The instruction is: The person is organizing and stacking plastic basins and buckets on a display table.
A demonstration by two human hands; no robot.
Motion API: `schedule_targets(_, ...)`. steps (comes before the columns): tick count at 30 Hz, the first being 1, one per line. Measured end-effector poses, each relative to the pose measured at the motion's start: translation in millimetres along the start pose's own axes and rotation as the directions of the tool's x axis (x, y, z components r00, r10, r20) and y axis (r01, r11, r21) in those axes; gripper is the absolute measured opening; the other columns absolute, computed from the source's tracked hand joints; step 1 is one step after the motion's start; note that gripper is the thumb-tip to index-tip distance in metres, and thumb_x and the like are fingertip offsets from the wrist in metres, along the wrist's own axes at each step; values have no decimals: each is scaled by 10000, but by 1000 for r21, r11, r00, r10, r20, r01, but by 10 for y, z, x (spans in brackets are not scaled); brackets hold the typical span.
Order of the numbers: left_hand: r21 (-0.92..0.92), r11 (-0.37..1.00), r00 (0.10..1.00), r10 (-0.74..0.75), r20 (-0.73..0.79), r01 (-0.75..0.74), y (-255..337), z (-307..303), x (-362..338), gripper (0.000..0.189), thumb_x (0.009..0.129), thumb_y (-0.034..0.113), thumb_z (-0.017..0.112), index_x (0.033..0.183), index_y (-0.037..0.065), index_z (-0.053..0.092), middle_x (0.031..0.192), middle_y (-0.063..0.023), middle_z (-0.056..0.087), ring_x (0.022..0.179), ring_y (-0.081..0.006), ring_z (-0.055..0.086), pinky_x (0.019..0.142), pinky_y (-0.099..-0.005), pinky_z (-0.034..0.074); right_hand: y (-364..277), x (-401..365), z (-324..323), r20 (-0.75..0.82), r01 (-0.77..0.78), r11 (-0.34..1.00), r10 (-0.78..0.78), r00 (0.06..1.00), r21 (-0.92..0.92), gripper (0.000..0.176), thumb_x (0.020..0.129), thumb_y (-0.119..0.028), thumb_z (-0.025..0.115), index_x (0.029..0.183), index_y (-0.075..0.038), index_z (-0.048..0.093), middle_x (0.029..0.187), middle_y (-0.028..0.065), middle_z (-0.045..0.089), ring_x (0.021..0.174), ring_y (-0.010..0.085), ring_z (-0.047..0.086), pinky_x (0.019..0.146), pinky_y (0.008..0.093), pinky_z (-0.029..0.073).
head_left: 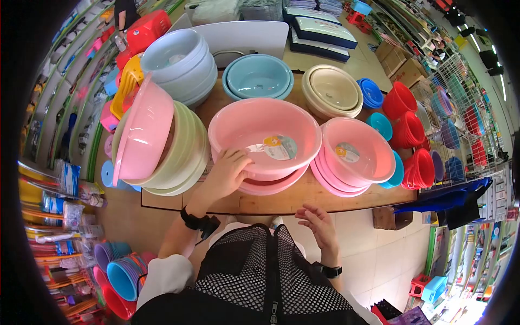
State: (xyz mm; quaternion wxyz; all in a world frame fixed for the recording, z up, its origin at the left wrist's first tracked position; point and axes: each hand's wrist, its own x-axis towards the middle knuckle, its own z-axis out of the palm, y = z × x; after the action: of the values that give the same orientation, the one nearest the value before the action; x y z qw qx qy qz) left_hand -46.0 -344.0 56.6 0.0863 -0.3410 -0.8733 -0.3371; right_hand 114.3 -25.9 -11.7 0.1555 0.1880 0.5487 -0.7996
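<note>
Head view: middle pink basin (pixel 260 127) at left hand (pixel 229 169), grip unclear; beyond open right hand (pixel 319 226)

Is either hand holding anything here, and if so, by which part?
The left hand is at the near-left rim of the middle pink basin; whether it grips or only touches cannot be told. The right hand holds nothing.

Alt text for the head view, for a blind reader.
A person's left hand touches the near rim of a central pink basin stacked on a wooden table; the right hand is empty. Other basins stand behind and on both sides.
</note>
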Motion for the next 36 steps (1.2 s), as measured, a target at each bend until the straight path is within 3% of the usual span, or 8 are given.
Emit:
schedule_targets(7, -234, 971, 945, -121, -304, 49, -441, -165, 445, 271, 923, 137, 703, 1138, -10, 628, 1029, -159, 605, 1051, -291, 571, 889, -370, 445, 28, -105, -52, -51, 28, 999, -27, 998, 28, 398, 1019, -161, 619, 1360, 31, 548, 1196, 146, 686, 1095, 230, 672, 923, 358, 546)
schedule_targets(10, -526, 814, 872, -424, -244, 249, -357, -342, 741, 217, 979, 153, 661, 1133, 1, 638, 1031, -121, 606, 992, -221, 561, 856, -365, 454, 50, -195, -105, -88, 48, 998, -44, 995, 43, 365, 1022, -143, 601, 1345, 22, 556, 1198, 160, 687, 1106, 261, 675, 925, 363, 550)
schedule_targets(15, -771, 617, 835, -501, -230, 158, -44, -163, 1245, 250, 1000, 215, 656, 1157, 21, 658, 984, -38, 608, 883, -128, 557, 840, -287, 462, 133, -332, -210, -159, 68, 995, -55, 986, 77, 341, 1023, -134, 594, 1325, 21, 570, 1192, 166, 689, 1101, 273, 680, 919, 368, 557)
schedule_targets(26, -520, 843, 933, -66, -355, -139, 662, 1547, 2432, 322, 928, 298, 704, 970, -21, 713, 877, -198, 709, 808, -315, 680, 744, -404, 519, 220, -567, -394, -228, 124, 983, -90, 969, 138, 361, 1016, -116, 604, 1343, 31, 562, 1206, 179, 678, 1105, 288, 676, 924, 388, 557)
schedule_targets(27, -636, 772, 987, -102, -121, 1, 749, 1584, 2461, 297, 914, 285, 717, 1003, 2, 719, 944, -198, 711, 902, -349, 667, 807, -421, 502, 201, -592, -394, -233, 121, 981, -84, 969, 149, 353, 1019, -116, 598, 1337, 32, 562, 1209, 182, 677, 1111, 290, 673, 929, 393, 555)
schedule_targets(30, -451, 854, 941, 121, -316, -261, 1009, 1799, 2439, 280, 904, 291, 728, 1024, 39, 721, 1029, -165, 708, 1026, -337, 624, 924, -444, 450, 192, -653, -396, -259, 128, 980, -85, 962, 155, 354, 1019, -114, 597, 1337, 35, 556, 1206, 180, 675, 1112, 288, 671, 929, 392, 553)
schedule_targets(31, -453, 859, 960, 139, -244, -239, 1057, 1849, 2362, 329, 901, 309, 741, 1143, 88, 715, 1107, -88, 695, 1169, -303, 554, 1033, -463, 377, 199, -669, -412, -264, 126, 980, -82, 961, 154, 357, 1018, -115, 598, 1338, 36, 554, 1204, 180, 675, 1111, 288, 671, 927, 392, 552)
schedule_targets(36, -352, 859, 928, 353, -123, -373, 905, 2213, 2148, 332, 855, 206, 775, 1164, 109, 701, 1197, -77, 629, 1222, -318, 516, 1078, -451, 349, 275, -700, -449, -284, 135, 977, -84, 955, 164, 366, 1017, -123, 600, 1340, 42, 548, 1200, 178, 673, 1110, 285, 669, 925, 392, 551)
